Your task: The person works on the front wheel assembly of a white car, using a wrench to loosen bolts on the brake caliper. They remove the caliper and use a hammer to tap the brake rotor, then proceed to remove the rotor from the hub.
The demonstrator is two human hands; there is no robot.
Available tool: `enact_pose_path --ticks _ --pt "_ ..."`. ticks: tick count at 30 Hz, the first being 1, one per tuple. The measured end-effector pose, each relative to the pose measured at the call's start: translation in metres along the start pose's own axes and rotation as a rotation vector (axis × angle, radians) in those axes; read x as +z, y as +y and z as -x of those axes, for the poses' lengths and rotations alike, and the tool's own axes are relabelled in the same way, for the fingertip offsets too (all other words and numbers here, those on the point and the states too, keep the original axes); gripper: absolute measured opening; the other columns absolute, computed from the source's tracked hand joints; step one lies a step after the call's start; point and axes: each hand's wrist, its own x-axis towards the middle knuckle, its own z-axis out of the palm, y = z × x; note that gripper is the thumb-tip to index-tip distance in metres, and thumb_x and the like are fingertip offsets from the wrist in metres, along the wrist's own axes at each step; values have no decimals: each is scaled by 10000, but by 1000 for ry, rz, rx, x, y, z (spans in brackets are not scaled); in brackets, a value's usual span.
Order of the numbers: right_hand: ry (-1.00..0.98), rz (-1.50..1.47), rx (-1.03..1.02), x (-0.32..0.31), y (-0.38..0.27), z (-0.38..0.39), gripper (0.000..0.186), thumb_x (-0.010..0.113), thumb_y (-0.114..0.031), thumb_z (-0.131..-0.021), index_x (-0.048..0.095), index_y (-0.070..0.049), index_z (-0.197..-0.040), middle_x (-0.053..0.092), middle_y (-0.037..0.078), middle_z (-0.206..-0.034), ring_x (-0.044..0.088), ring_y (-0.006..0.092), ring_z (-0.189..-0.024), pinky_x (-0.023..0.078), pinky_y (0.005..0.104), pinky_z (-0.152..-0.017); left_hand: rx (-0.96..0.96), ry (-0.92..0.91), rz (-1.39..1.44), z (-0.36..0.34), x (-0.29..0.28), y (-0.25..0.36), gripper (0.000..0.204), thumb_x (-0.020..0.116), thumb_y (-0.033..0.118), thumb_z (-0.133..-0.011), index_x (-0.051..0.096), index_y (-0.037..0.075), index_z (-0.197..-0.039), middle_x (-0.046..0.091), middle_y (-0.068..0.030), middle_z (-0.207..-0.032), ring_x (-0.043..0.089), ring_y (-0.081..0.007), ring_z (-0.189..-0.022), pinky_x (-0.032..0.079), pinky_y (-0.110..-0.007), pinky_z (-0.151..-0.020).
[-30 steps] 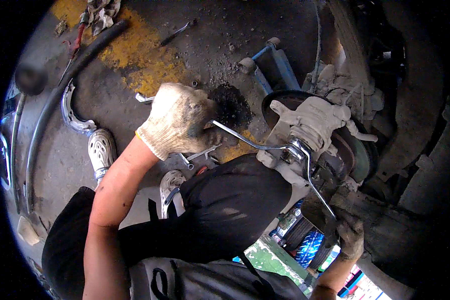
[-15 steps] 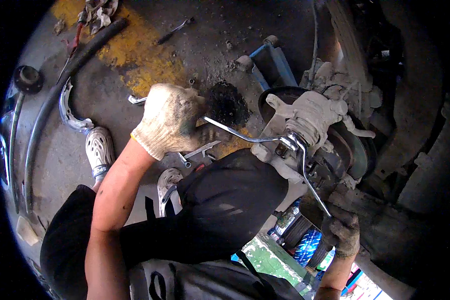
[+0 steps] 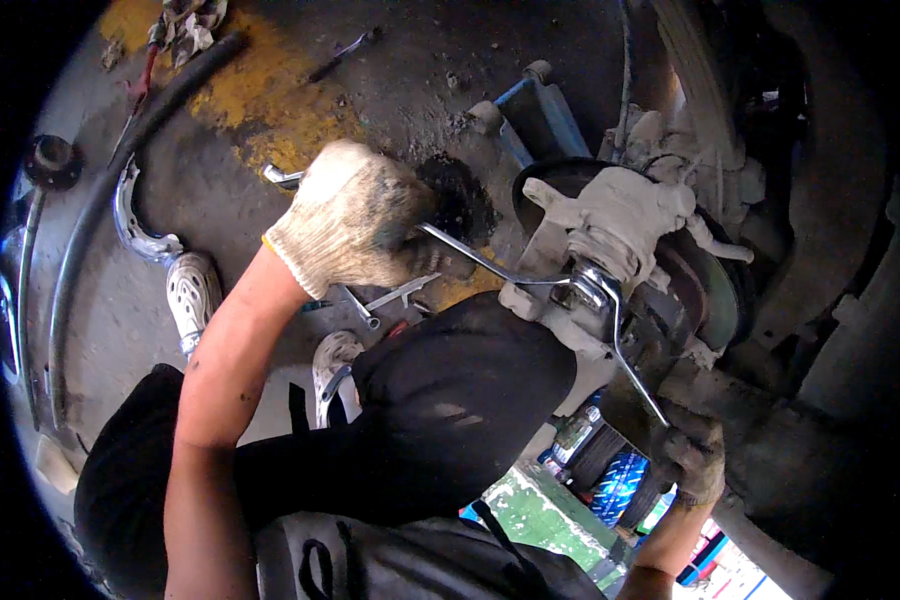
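Observation:
My left hand, in a dirty white knit glove, is closed round an offset ring wrench. The wrench's free end sticks out past the glove on the left. Its other end is at a fitting on a dusty grey brake caliper. Lower right, my right hand, in a darker, grimy glove, grips the end of a second offset ring wrench. Both wrench heads meet close together at the caliper's lower side. The fitting under them is mostly hidden.
A blue metal stand lies beyond the caliper. On the floor are a long dark bar, a T-shaped tool and a screwdriver-like tool. Dark vehicle parts crowd the right. A green-painted block stands below my knee.
My left hand has shifted slightly up and to the right, swinging its wrench a little. My right hand has moved slightly. Both keep their grips.

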Motion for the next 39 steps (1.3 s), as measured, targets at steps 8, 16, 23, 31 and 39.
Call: enact_pose_path --ticks 8,16,23,31,39 --pt "168 30 -144 -37 25 -25 458 618 21 -579 535 77 -1025 600 103 -884 581 140 -710 442 195 -543 -2 -41 -93 -2 -5 5 355 628 462 -579 628 109 -615 544 -94 -549 553 -286 -523 427 -367 -472" --pt "51 92 -234 -20 18 -31 329 533 -89 -774 491 62 -1063 602 156 -935 570 167 -633 462 248 -451 -60 -46 -46 6 -7 4 366 630 475 -568 626 111 -605 549 -96 -557 559 -285 -539 430 -366 -484" --pt "-76 -245 -33 -16 16 -18 475 591 61 -658 491 -6 -1117 576 66 -962 547 86 -675 424 174 -475 -126 -106 -8 8 -6 8 297 649 348 -491 585 89 -622 543 -128 -603 541 -340 -583 414 -421 -507" --pt "66 3 -55 -3 1 -16 591 644 -72 -474 539 90 -1033 578 160 -997 565 196 -808 471 261 -641 -134 -117 -3 9 -2 11 279 632 335 -493 581 89 -614 532 -129 -578 543 -338 -573 416 -414 -500" --pt "69 -98 -14 8 -5 -14 578 646 -84 -474 542 96 -1014 547 172 -1060 532 256 -953 467 325 -796 -122 -83 -114 10 -1 13 354 611 479 -574 634 126 -598 560 -82 -546 568 -269 -533 423 -365 -468"
